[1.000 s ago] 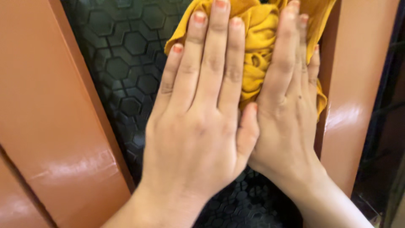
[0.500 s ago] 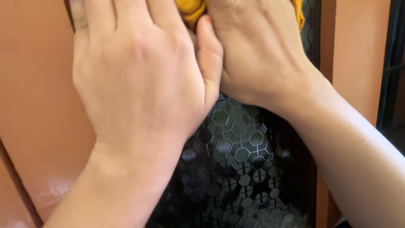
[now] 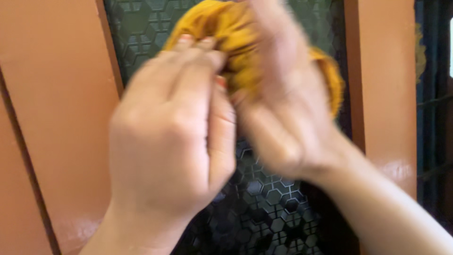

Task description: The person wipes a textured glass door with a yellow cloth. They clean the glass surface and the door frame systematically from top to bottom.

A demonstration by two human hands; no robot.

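Note:
A bunched mustard-yellow cloth (image 3: 226,33) lies against a dark glass pane (image 3: 264,208) embossed with hexagons, set in an orange-brown frame (image 3: 61,118). My left hand (image 3: 170,137) has its fingers curled onto the cloth's left side. My right hand (image 3: 283,108) covers the cloth's right side and is heavily blurred by motion. Both hands appear to grip the cloth, and much of it is hidden behind them.
The orange-brown frame continues as a vertical bar (image 3: 382,94) right of the pane. Beyond it, at the far right, a dark grille or railing (image 3: 434,118) shows.
Both hands went from flat palms pressing the cloth on the pane to curled fingers bunching it. They shifted up, then back down into view, now blurred by fast motion.

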